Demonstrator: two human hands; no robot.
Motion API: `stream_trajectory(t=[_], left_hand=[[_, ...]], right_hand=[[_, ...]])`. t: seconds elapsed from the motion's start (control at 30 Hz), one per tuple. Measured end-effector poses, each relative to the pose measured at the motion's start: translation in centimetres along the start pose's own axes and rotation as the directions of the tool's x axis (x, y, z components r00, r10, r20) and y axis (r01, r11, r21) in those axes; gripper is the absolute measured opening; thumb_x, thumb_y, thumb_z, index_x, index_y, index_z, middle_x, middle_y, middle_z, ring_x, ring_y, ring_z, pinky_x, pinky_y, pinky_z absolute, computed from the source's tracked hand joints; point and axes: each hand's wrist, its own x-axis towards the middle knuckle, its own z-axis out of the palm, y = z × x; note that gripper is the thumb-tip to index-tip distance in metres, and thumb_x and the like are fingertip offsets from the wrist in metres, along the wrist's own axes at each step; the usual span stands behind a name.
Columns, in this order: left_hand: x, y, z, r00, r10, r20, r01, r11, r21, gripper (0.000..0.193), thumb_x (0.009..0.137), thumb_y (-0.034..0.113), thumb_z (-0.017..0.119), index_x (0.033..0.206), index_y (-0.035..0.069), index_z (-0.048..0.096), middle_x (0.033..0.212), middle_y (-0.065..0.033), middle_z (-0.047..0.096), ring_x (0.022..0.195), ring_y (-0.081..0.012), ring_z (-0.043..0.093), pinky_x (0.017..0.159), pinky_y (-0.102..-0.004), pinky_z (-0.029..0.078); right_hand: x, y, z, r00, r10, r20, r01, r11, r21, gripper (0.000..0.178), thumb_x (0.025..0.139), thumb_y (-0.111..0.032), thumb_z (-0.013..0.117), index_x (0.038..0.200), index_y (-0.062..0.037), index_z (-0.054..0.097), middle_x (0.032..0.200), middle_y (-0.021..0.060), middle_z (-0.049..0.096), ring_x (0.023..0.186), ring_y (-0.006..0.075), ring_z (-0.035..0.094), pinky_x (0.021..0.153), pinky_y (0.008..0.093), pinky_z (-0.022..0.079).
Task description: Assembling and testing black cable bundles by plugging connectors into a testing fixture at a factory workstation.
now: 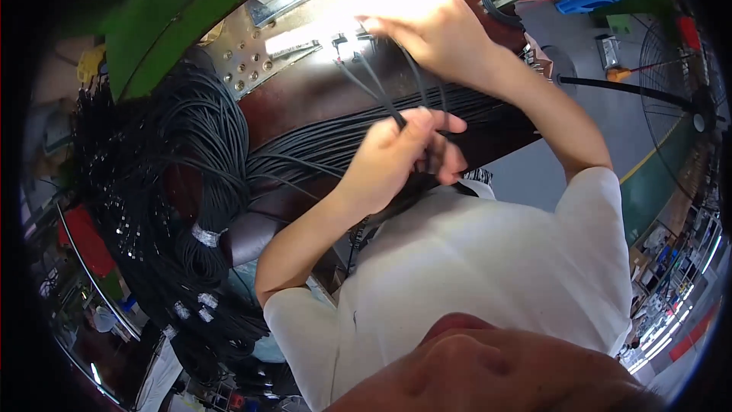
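Note:
My left hand is closed around a few thin black cables at the middle of the view, with some of its fingers held apart. Those cables run up from it to a small dark fixture on a brightly lit metal plate. At that fixture is my right hand, its fingers drawn together and their tips beside the fixture. Another black cable hangs down from under the right hand. Glare washes out the right fingertips, so whatever they hold cannot be made out.
A long bundle of black cables lies across the dark bench, before my body. On the left hangs a large mass of coiled cables. A green machine part juts over the upper left. To the right stands a fan.

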Motion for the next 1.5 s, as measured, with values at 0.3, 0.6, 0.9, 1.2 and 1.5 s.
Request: stream_trajectory(t=[0.3,0.6,0.9,1.2,1.5], left_hand=[[7.3,11.8,-10.4,0.87,0.212,-0.445,-0.377,0.868,-0.323,0.023,0.099,0.021,0.041,0.096,-0.001,0.047,0.064,0.0007,0.036,0.053,-0.0079,0.037,0.052,-0.0218,0.036],[5.0,12.8,-11.4,0.676,0.717,-0.171,0.306,-0.062,0.95,0.03,0.096,0.023,0.051,0.109,-0.002,0.061,0.105,-0.0142,0.066,0.091,-0.0168,0.064,0.078,-0.0289,0.051],[7.1,12.3,-15.6,0.536,0.674,0.508,0.216,-0.691,0.689,0.037,0.077,0.024,0.07,0.111,0.01,0.064,0.099,-0.0105,0.066,0.088,-0.0281,0.063,0.081,-0.0358,0.049],[6.6,13.1,-17.7,0.551,0.683,0.48,0.306,-0.7,0.646,0.037,0.082,0.038,0.068,0.095,0.004,0.068,0.083,-0.0133,0.066,0.071,-0.031,0.062,0.067,-0.039,0.05],[5.7,13.3,-14.4,0.654,0.756,0.001,0.302,-0.263,0.916,0.049,0.084,0.035,0.065,0.121,0.003,0.056,0.114,-0.0212,0.061,0.104,-0.0358,0.059,0.091,-0.0401,0.044]], right_hand=[[4.4,9.2,6.5,0.948,0.244,0.206,-0.31,0.86,0.406,0.026,0.09,-0.023,0.055,0.106,-0.0063,0.066,0.099,0.0117,0.067,0.091,0.0257,0.062,0.082,0.0371,0.048],[2.4,10.5,4.1,0.921,0.295,0.254,-0.362,0.889,0.28,0.026,0.091,-0.024,0.054,0.105,-0.0058,0.066,0.098,0.0123,0.066,0.09,0.0257,0.062,0.08,0.0366,0.048],[4.5,10.2,6.5,0.893,0.34,0.295,-0.404,0.895,0.189,0.026,0.091,-0.024,0.053,0.105,-0.0053,0.066,0.097,0.0129,0.066,0.089,0.0257,0.062,0.078,0.0361,0.049],[3.8,12.1,4.6,0.869,0.386,0.311,-0.432,0.897,0.095,0.026,0.092,-0.024,0.053,0.104,-0.0049,0.065,0.096,0.0135,0.066,0.087,0.0257,0.061,0.077,0.0356,0.049],[5.0,11.4,3.5,0.86,0.424,0.283,-0.437,0.899,-0.018,0.026,0.093,-0.024,0.052,0.103,-0.0044,0.065,0.096,0.0141,0.066,0.086,0.0257,0.061,0.075,0.0351,0.049]])
